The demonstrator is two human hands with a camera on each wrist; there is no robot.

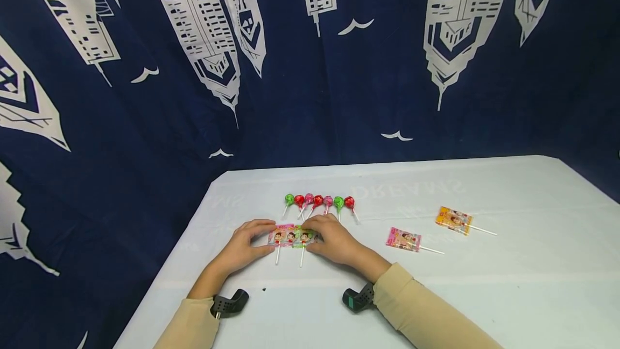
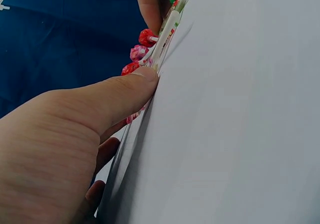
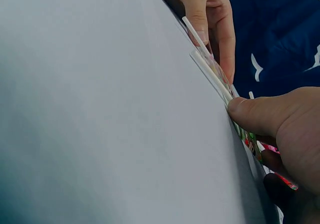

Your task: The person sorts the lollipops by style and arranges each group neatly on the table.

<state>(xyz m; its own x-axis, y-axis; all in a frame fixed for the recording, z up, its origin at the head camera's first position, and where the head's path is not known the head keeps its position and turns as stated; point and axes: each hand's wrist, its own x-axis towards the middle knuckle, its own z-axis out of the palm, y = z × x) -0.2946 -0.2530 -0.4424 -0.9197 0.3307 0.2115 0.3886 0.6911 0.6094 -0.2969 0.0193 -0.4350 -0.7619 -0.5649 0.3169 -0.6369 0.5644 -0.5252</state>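
Side by side on the white table lie flat lollipops in printed wrappers, a pink-wrapped lollipop (image 1: 278,237) at left and a green-wrapped lollipop (image 1: 304,237) at right, their sticks toward me. My left hand (image 1: 248,241) grips the pink wrapper's left side, thumb at the near edge and fingers at the far edge. The green wrapper's right side is held by my right hand (image 1: 334,240) in the same way. Both wrist views show a thumb beside a white stick (image 2: 165,38). Fingertips cover parts of the wrappers.
Behind the hands runs a row of several round lollipops (image 1: 318,200) in green, red and pink. To the right lie another pink-wrapped lollipop (image 1: 404,239) and an orange-wrapped lollipop (image 1: 453,220). A dark blue patterned cloth (image 1: 310,106) hangs behind the table (image 1: 300,311).
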